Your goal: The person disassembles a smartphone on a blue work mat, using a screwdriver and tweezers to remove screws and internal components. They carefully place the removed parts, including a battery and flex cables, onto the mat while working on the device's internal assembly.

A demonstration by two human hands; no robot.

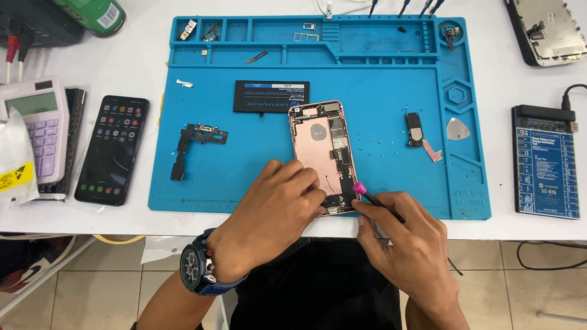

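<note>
An opened pink phone housing [319, 146] with bare circuit parts lies on a blue work mat [391, 98]. My left hand [275, 208] rests on the housing's lower left corner and steadies it; a dark watch sits on that wrist. My right hand [408, 235] grips a screwdriver with a pink cap [361, 189], its tip hidden at the housing's lower right edge. A black phone battery [271, 96] lies just above the housing.
A flex cable part [194, 142], a small speaker module [416, 129], loose screws and a grey pick [457, 129] lie on the mat. A lit black phone [113, 148], a lilac calculator [38, 125], a dark test board [545, 164] and a screen assembly [547, 30] surround it.
</note>
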